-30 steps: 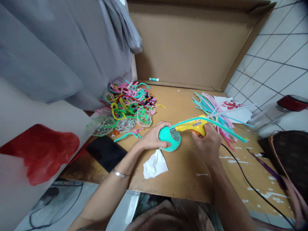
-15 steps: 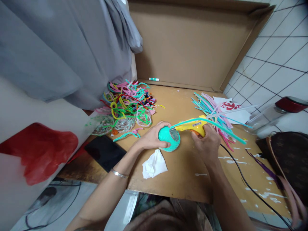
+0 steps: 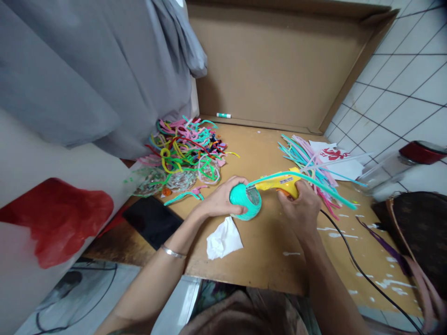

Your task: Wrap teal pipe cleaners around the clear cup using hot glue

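Note:
My left hand (image 3: 221, 199) is closed around a rounded cup-like form (image 3: 244, 209) wrapped in turquoise pipe cleaner, tilted so that its opening faces right. A yellow hot glue gun (image 3: 284, 183) is gripped in my right hand (image 3: 302, 207), its nozzle at the rim of the wrapped form. From that rim a loose turquoise pipe cleaner (image 3: 324, 185) arcs over the glue gun to the right. Whether the nozzle touches the rim I cannot tell. A crumpled white tissue (image 3: 224, 238) lies on the table just below the wrapped form.
A tangled heap of coloured pipe cleaners (image 3: 188, 144) lies at back left, near a dark phone or tablet (image 3: 152, 222). More straight pipe cleaners (image 3: 307, 156) lie at right. The glue gun's black cord (image 3: 352, 258) runs to the lower right, past a brown bag (image 3: 415, 232).

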Available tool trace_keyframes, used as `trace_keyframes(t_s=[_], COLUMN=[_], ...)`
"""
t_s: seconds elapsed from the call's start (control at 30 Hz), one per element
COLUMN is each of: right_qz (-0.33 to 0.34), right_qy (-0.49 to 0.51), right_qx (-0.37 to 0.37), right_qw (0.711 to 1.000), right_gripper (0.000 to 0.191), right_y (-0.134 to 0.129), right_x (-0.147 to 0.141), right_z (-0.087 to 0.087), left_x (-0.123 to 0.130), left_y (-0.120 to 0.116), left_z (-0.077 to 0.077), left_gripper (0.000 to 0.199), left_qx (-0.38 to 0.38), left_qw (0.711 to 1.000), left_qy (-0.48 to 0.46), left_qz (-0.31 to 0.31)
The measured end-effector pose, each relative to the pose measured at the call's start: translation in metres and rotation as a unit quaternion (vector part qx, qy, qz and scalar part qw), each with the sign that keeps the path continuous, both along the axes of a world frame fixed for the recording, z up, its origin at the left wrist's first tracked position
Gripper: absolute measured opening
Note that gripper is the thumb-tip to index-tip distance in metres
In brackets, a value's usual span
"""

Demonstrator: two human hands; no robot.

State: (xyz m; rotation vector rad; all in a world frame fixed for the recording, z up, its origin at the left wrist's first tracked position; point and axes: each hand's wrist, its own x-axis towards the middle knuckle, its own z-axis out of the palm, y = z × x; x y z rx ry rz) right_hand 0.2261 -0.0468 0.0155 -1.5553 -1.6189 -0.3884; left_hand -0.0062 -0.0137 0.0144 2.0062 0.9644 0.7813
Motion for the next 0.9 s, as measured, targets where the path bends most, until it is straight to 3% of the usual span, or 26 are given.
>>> trace_keyframes(t_s=[0.4,0.7,0.9], right_qz=[-0.016,-0.047,-0.128], right_qy=[0.018,0.097,0.088], right_qx=[-0.020,-0.168,-0.223], right_qw=[0.999,0.980,0.962], right_gripper=[0.020,0.038,0.048], right_y=[0.001,0.008,0.021], right_x=[-0.001,0.007,0.021], right_z=[-0.001,0.002,-0.015], left_x=[0.001,0.000,0.000], left_y=[0.000,0.001,0.001], left_z=[0.003,0.001,0.001], left_gripper=[0.063,0.066,0.066], left_qx=[-0.012,-0.028,-0.031], left_qw=[1.000,1.000,0.999], left_qy=[-0.011,-0.010,-0.010], left_qz=[-0.003,0.007,0.015])
